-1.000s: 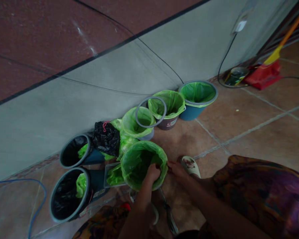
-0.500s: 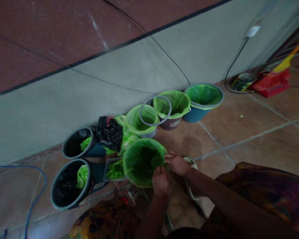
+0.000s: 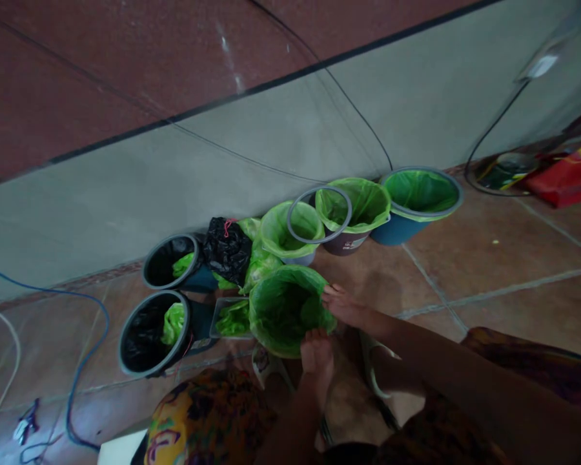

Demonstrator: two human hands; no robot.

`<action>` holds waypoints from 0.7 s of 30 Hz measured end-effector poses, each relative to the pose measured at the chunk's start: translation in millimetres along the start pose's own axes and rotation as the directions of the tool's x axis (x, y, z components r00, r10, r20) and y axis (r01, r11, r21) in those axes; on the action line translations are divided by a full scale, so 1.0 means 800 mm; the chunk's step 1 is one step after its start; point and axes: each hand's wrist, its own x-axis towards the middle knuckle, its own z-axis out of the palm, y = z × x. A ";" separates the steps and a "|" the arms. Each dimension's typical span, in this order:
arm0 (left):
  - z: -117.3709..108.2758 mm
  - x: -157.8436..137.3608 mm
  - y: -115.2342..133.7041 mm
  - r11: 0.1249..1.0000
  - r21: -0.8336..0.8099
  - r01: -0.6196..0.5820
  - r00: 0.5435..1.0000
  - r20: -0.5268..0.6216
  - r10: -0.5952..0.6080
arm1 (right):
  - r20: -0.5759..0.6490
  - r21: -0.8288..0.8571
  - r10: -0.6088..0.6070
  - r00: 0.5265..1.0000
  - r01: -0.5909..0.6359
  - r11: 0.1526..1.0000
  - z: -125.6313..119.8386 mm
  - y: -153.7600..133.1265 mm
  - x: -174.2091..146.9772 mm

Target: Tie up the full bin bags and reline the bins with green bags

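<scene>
A bin lined with a translucent green bag [image 3: 290, 310] stands in front of me, its liner folded over the rim. My left hand [image 3: 317, 352] is closed on the liner at the near edge. At the right edge my right hand [image 3: 341, 305] is curled over the rim, fingers on the liner. Behind are a small green-lined bin [image 3: 290, 236], a dark green-lined bin [image 3: 353, 206] and a blue bin [image 3: 421, 194] with a grey rim. A loose grey ring [image 3: 293, 216] leans across the first two of these.
Left stand two dark-lined bins [image 3: 186, 323] [image 3: 148, 274], a clear tray [image 3: 217, 323] of green bags and a tied black bag [image 3: 228, 248]. A blue cable [image 3: 90, 352] crosses the tiles. Right, near the wall [image 3: 416, 84], are a tin [image 3: 506, 171] and red dustpan [image 3: 569, 181].
The view has shifted, so the scene sits further right. My right hand has moved a little up along the rim, and my left hand stays at the near edge.
</scene>
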 end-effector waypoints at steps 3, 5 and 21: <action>-0.002 0.000 0.000 0.999 -0.008 0.034 0.999 0.026 -0.033 | 0.170 -0.297 -0.238 0.956 0.280 0.913 -0.018 -0.003 -0.004; -0.005 -0.002 0.002 0.998 -0.004 0.057 0.998 0.017 -0.057 | 0.181 -0.360 -0.281 0.943 0.329 0.873 -0.034 -0.004 -0.011; 0.006 -0.030 -0.001 0.999 -0.021 0.048 0.997 -0.057 -0.049 | -0.196 -0.288 0.199 0.960 -0.251 0.924 0.039 0.016 0.026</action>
